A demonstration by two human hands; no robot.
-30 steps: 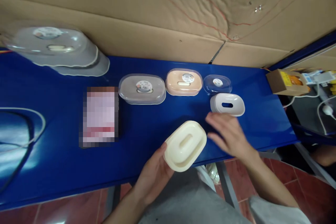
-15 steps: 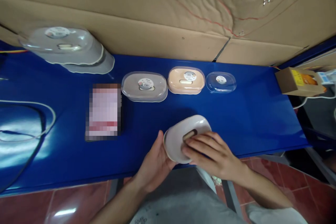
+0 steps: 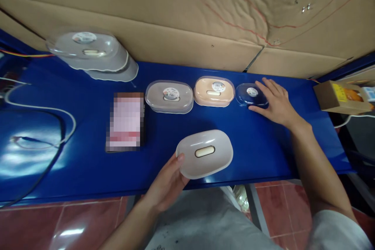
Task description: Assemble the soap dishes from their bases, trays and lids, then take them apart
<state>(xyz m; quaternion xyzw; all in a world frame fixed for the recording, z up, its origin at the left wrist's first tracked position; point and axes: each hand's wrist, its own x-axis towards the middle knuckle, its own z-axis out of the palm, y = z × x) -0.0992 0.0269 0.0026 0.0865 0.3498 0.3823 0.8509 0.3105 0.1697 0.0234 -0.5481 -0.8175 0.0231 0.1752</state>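
My left hand [image 3: 170,183] grips the left end of a light grey oval soap dish [image 3: 187,164], its thumb over the rim. A cream oblong piece shows in a slot at the dish's middle. At the right, my right hand [image 3: 275,101] has its fingers spread around the right end of a clear plastic lid [image 3: 246,99] with a round label. Whether the fingertips touch the lid I cannot tell. Left of that lid stand a peach soap dish [image 3: 202,88] and a grey soap dish [image 3: 158,97], each under a clear lid with a round label.
Stacked grey dishes [image 3: 117,56] under a clear cover stand at the back left. A pixelated flat item [image 3: 125,121] lies on the blue table [image 3: 249,148]. Cables [image 3: 68,113] run at the left. An open cardboard box [image 3: 325,93] sits at the far right.
My right hand has left the grey soap dish and reached right to the clear lid. The left hand still holds the dish, now turned flatter. The view has shifted slightly.
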